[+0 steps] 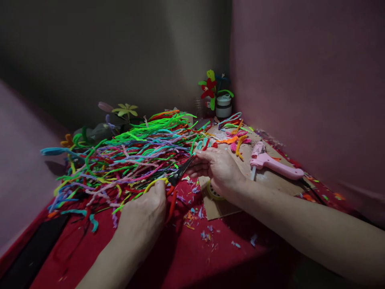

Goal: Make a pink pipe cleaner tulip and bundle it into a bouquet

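Observation:
My left hand (147, 208) is closed around the handles of a pair of scissors (179, 173) with black blades and yellow and red handles. The blades point up and right, with their tips by the fingertips of my right hand (218, 166). Thumb and fingers of that hand pinch a red pipe cleaner (206, 144), of which only a short bit shows. Just beyond the fingers lie teal looped pieces (202, 143). To the left spreads a large heap of multicoloured pipe cleaners (135, 148), in green, blue, pink, purple and red.
A pink glue gun (276, 163) rests on a cardboard sheet (275, 180), near orange and pink pieces (239, 140). Under my right wrist is a yellow roll (214, 194). Fuzz scraps dot the red cloth (204, 261). A red flower (208, 88) stands by a white jar (224, 106). Walls close in behind.

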The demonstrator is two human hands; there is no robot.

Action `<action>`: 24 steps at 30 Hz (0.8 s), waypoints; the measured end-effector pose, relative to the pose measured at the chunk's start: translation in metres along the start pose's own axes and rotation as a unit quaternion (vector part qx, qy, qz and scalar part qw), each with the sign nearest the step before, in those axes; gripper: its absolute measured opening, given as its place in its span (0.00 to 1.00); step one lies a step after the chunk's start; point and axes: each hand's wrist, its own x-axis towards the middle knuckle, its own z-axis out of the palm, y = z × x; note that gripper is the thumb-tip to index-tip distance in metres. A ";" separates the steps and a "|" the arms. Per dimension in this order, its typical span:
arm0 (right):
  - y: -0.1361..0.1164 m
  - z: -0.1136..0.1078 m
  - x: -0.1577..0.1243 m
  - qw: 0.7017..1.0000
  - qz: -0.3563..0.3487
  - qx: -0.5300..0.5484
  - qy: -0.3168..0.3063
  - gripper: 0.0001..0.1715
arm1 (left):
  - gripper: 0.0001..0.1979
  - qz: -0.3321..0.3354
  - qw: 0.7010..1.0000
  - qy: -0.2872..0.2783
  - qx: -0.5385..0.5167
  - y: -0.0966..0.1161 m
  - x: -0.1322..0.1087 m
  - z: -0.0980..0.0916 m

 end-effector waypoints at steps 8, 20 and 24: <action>0.003 0.000 0.001 1.000 -0.012 -0.006 -0.021 0.12 | 0.14 0.009 0.999 -0.013 -0.033 0.000 0.000 0.002; 0.003 -0.002 0.000 0.998 -0.013 -0.033 -0.051 0.15 | 0.16 -0.005 1.000 0.007 -0.022 0.003 -0.002 -0.002; 0.004 -0.003 0.000 0.998 -0.008 -0.030 -0.054 0.14 | 0.15 0.000 0.999 -0.010 -0.040 0.003 -0.001 0.002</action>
